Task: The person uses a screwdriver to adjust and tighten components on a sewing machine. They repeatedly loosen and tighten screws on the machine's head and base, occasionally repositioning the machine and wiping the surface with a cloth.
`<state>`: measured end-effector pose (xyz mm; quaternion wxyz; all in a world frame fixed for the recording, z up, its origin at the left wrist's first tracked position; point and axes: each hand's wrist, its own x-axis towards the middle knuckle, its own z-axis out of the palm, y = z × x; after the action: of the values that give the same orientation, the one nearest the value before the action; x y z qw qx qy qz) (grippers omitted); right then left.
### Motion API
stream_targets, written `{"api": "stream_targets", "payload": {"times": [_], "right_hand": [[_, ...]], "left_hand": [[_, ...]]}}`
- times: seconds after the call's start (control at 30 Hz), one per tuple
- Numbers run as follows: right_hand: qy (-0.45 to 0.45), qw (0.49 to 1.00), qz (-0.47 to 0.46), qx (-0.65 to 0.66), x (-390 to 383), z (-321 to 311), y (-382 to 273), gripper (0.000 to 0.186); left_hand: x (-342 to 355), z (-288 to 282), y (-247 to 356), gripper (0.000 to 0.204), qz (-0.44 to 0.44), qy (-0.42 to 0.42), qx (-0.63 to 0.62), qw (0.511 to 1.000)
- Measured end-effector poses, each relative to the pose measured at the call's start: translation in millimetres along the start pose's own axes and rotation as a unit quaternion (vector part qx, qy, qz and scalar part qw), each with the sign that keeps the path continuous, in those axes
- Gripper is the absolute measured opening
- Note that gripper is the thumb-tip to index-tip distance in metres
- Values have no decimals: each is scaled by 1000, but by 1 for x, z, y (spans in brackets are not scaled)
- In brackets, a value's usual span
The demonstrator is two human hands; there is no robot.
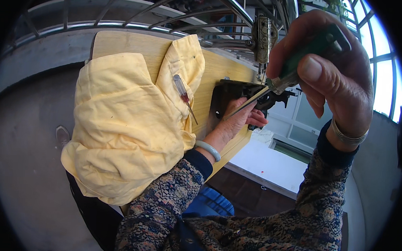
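Note:
My right hand [333,73], raised close at the upper right, is closed around the green, partly clear handle of a screwdriver [274,85]. Its long metal shaft slants down to the left, and the tip appears over my left hand [239,118]. That hand lies at the black metal bed of a sewing machine [225,91], fingers extended and slightly bent; what its palm touches is hidden. Behind it stands the machine's engraved silver end [262,38], with the needle bar below. A smaller screwdriver [181,89] with a clear and red handle rests on pale yellow cloth [125,122].
Beneath the cloth and machine is a wooden tabletop [124,43]. Metal railings [147,11] run along the far side. To the right is a white surface [266,166], and a blue ribbed object [211,202] sits below the table edge.

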<state>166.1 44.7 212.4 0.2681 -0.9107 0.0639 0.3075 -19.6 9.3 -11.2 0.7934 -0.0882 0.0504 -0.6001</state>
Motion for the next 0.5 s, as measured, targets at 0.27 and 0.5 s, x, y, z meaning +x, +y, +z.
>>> {"api": "stream_targets", "payload": {"times": [0.27, 0.5], "right_hand": [[-28, 999, -23, 1, -15, 11, 11, 45], [34, 962, -15, -270, -22, 23, 15, 24]], "left_hand": [[3, -1, -5, 33, 2, 1, -47, 999], [3, 0, -1, 52, -5, 1, -5, 1000]]}}
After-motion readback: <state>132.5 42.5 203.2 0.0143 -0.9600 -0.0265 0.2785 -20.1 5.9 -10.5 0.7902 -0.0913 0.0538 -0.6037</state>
